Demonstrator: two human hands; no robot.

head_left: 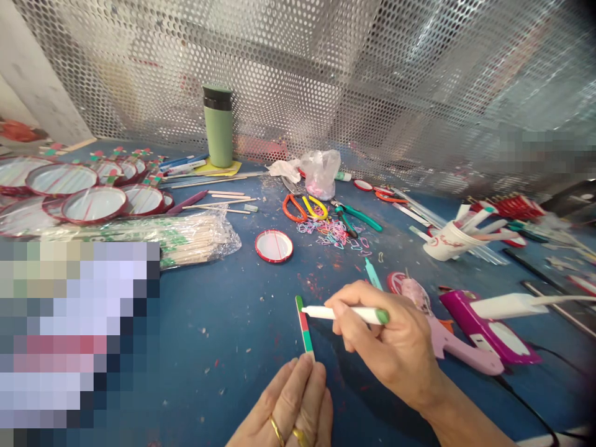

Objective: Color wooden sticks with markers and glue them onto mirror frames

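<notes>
My right hand (386, 338) is closed around a white marker pen (347, 313) with a green end. The pen's tip touches the upper part of a flat wooden stick (305, 329), which bears green, red and teal bands. At the lower end of that stick, my left hand (291, 403), wearing gold rings, presses it to the blue table with fingers together. A small round dish with a red rim (274, 246) lies beyond the stick. A teal marker (373, 274) rests just past my right hand.
Pliers (358, 217) and scissors lie among colourful small clips (333, 231). A paper cup (447, 241) of pens and a pink glue gun (465, 347) are right. Bagged sticks (200, 239) and red-rimmed discs (93, 203) lie left; a green tumbler (218, 130) stands behind.
</notes>
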